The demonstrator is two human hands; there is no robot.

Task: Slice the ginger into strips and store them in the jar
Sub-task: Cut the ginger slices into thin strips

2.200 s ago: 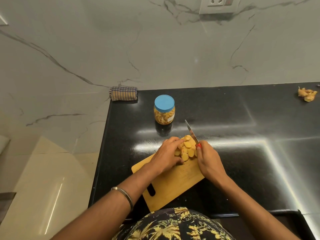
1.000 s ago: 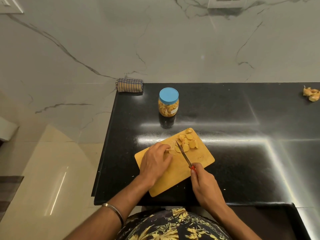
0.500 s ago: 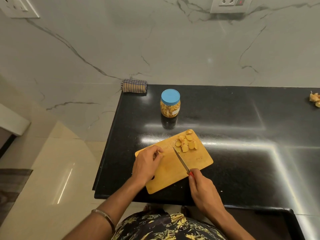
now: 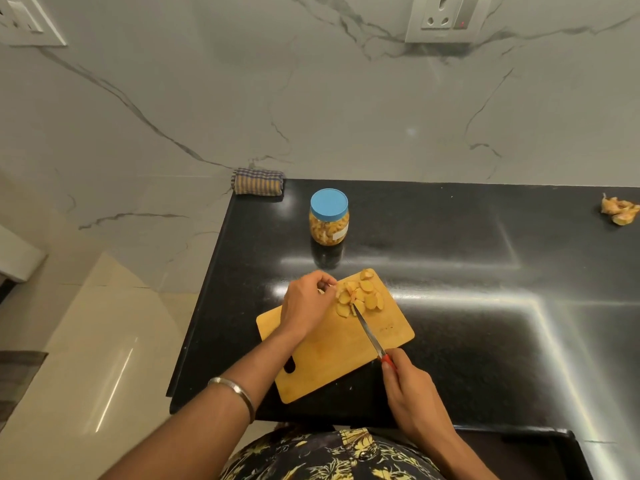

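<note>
A pile of yellow ginger slices point(image 4: 362, 296) lies at the far end of a wooden cutting board point(image 4: 332, 348) on the black counter. My right hand point(image 4: 410, 389) grips the red handle of a knife point(image 4: 369, 332), whose tip touches the pile. My left hand point(image 4: 306, 304) sits on the board just left of the slices, fingers curled, with something small and pale at its fingertips; what it is cannot be told. A clear jar point(image 4: 329, 218) with a blue lid stands behind the board, closed and holding yellow pieces.
A folded checked cloth point(image 4: 258, 181) lies at the counter's back left corner. Ginger peelings point(image 4: 620, 211) sit at the far right. The counter's left edge point(image 4: 204, 296) drops to a tiled floor. A marble wall with a socket point(image 4: 443, 17) rises behind.
My left hand moved forward along the board to beside the ginger pile. The knife tip advanced into the slices. Earlier both hands were gathered over the pile, then drew back.
</note>
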